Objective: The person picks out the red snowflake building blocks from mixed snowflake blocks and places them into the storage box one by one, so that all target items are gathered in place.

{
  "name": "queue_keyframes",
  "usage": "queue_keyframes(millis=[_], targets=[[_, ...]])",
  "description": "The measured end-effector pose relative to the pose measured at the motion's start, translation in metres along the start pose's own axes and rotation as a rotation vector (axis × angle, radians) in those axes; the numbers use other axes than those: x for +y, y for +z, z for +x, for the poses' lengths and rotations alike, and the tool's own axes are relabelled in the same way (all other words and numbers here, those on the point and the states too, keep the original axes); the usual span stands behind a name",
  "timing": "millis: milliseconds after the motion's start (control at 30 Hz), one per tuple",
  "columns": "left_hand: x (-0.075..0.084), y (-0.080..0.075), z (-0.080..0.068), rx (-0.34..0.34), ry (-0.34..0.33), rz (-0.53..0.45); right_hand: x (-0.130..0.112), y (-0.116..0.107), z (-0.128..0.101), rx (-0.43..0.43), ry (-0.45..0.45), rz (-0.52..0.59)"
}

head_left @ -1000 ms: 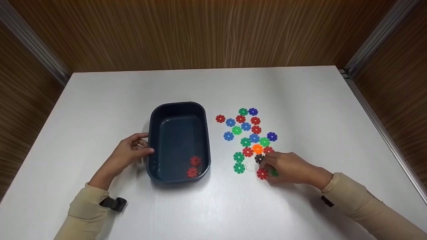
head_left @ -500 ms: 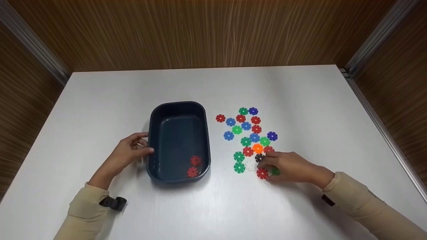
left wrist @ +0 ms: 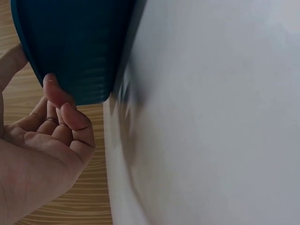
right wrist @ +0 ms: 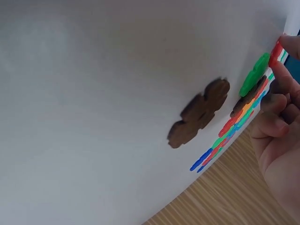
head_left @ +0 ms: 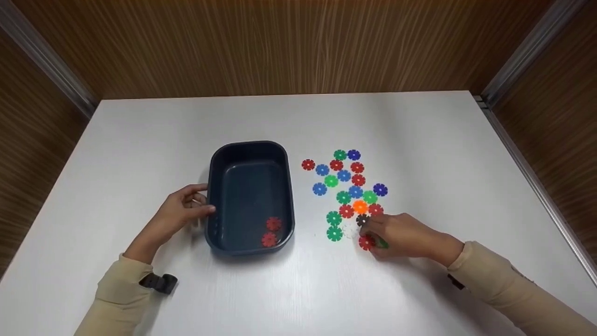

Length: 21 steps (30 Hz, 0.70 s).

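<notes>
Dark blue tray (head_left: 252, 196), red disc (head_left: 364, 244)

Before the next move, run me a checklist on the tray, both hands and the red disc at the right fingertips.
1. Tray upright on the table: ok.
2. Left hand on the tray: ok, thumb over its left rim.
3. Two red discs inside the tray: ok, lying near its near right corner.
4. Right hand at the front red disc: ok, fingertips at its edges.
5. Grip firm enough to lift: cannot tell.
6. Front red disc clear of neighbours: not ok, a green disc lies close beside it, partly hidden by the right hand.
</notes>
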<state>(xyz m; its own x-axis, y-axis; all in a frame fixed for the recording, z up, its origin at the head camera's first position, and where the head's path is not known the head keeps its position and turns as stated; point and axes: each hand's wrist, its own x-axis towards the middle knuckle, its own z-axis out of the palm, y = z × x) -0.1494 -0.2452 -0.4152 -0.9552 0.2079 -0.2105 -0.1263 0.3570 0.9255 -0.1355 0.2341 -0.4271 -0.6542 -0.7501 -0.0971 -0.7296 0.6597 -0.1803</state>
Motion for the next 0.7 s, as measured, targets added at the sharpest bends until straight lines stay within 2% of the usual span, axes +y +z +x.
queue_keyframes(millis=[133, 300, 700], targets=[[0.000, 0.001, 0.001, -0.005, -0.001, -0.012, 0.000, 0.000, 0.000, 0.010, -0.018, -0.039], [0.000, 0.001, 0.002, -0.004, -0.011, -0.023, 0.000, -0.004, 0.002, 0.043, -0.033, -0.026], [-0.003, -0.001, 0.000, 0.003, 0.028, -0.058, -0.014, -0.041, 0.032, 0.254, -0.055, 0.125]])
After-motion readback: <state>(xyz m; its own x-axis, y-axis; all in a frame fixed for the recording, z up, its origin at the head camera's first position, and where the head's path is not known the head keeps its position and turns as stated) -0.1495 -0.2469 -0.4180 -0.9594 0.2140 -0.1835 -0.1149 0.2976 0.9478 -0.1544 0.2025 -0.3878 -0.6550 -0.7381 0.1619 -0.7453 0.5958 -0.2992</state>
